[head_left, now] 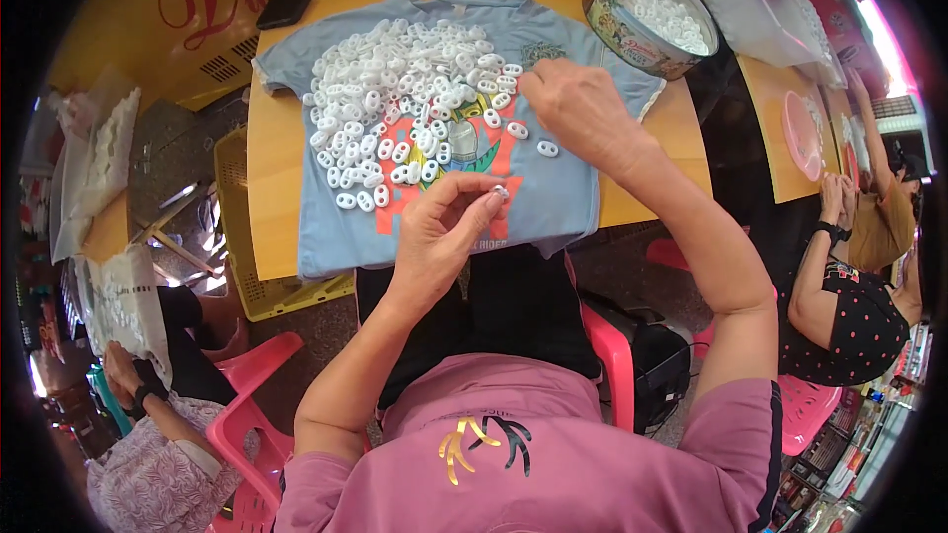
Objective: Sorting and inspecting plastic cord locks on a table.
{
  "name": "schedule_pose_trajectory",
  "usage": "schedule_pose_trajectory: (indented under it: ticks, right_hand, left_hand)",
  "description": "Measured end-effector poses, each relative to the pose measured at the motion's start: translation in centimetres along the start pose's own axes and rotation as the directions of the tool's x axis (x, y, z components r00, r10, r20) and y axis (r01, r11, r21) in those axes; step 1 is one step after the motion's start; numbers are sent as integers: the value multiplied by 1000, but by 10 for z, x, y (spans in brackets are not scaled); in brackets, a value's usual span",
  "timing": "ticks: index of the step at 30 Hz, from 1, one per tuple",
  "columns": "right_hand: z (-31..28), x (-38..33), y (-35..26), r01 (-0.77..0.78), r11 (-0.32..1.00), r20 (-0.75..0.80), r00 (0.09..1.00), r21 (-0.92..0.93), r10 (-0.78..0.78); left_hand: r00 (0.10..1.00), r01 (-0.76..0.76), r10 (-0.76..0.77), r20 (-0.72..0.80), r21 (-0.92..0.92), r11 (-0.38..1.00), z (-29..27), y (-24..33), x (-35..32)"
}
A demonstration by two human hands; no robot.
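The left hand (444, 227) is pinching a small piece (501, 192) between thumb and finger. The right hand (578, 109) is curling its fingers — whether they are gripping, I cannot tell — and is being nearer to the loose white bead (548, 149), which is lying just below, long axis nearly left-right, on the blue shirt (573, 202).

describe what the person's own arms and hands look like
The left hand and right hand are bare, with no gloves or watches visible. The forearms are uncovered below short mauve-pink fabric sleeves, the right one edged with a dark stripe. The matching mauve-pink fabric shirt carries a gold-and-black print.
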State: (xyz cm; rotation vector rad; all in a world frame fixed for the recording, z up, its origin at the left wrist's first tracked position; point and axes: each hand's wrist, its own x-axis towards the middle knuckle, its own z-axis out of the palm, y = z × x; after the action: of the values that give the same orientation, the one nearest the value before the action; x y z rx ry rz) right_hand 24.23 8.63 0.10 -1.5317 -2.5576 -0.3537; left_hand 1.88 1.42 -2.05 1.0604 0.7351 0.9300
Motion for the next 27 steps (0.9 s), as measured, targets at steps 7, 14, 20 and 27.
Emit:
schedule_pose_trajectory:
  ticks: [7, 14, 20, 27]
  right_hand:
    - [-9, -14, 3, -68, 974, -191, 975, 214, 110]
    - [-41, -33, -50, -214, 38, 176, 880, 976, 441]
    - [-34, -39, -83, -110, -200, 184, 897, 974, 402]
    - [-32, -40, -88, -144, -268, 242, 894, 952, 377]
  left_hand:
    - [997, 39, -39, -66, -5, 999, 6, 18, 0]
    - [994, 4, -28, -110, -217, 976, 8, 21, 1]
    - [993, 27, -47, -109, -181, 983, 4, 23, -4]
    - [994, -84, 73, -76, -145, 986, 4, 26, -4]
